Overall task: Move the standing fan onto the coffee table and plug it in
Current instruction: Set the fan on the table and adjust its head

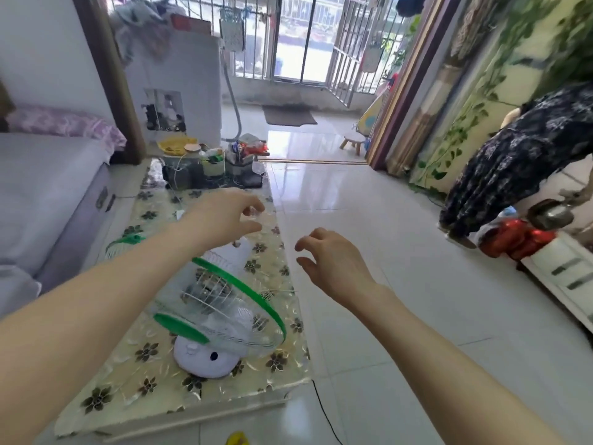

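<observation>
A small white fan (pixel 221 316) with a green-rimmed wire cage stands on the coffee table (pixel 144 374), which wears a floral plastic cover. Its round white base sits near the table's front right corner. My left hand (pixel 224 216) hovers above and beyond the fan, fingers curled and apart, holding nothing. My right hand (pixel 330 261) hangs over the floor just right of the table edge, also spread and empty. A black cord (pixel 324 412) trails across the tiles from the table's front right corner; I cannot tell where it ends.
Jars, a basket and containers (pixel 208 162) crowd the table's far end. A grey sofa (pixel 41 200) runs along the left. A person in a dark floral garment (pixel 519 162) bends over at the right, near a white cabinet (pixel 564 277). Glossy tiled floor (pixel 385 316) stretches toward the balcony.
</observation>
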